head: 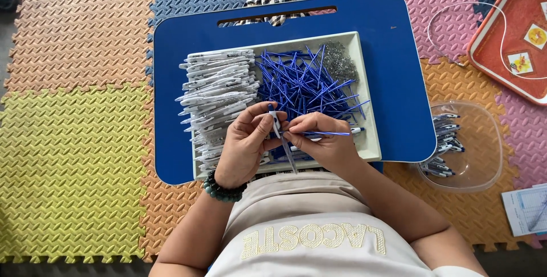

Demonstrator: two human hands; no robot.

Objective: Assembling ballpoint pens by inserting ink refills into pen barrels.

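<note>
At the centre of the frame, a little below the middle, we see a white pen barrel [283, 140] pinched between our two hands. Its long axis runs from upper left to lower right, and its grey tip points down toward our body. Our left hand [244, 143] is closed around the upper part of the barrel, with thumb and fingers gripping it. Our right hand [322, 139] is also closed. It touches the barrel from the right side and at the same time holds a thin blue refill [327, 134] that lies almost level and points to the right of the frame. So the refill and the barrel meet between the fingertips, nearly at a right angle, and both hands are equally near to this point.

Just above the hands, the grey tray [370, 112] holds a loose heap of blue refills [307, 80] in its middle, a stack of white barrels [219, 83] on its left and small metal springs [339, 60] in the upper right corner. The tray rests on a blue lap table [399, 55]. At the right of the frame, a clear bowl [484, 140] contains assembled pens [444, 140].
</note>
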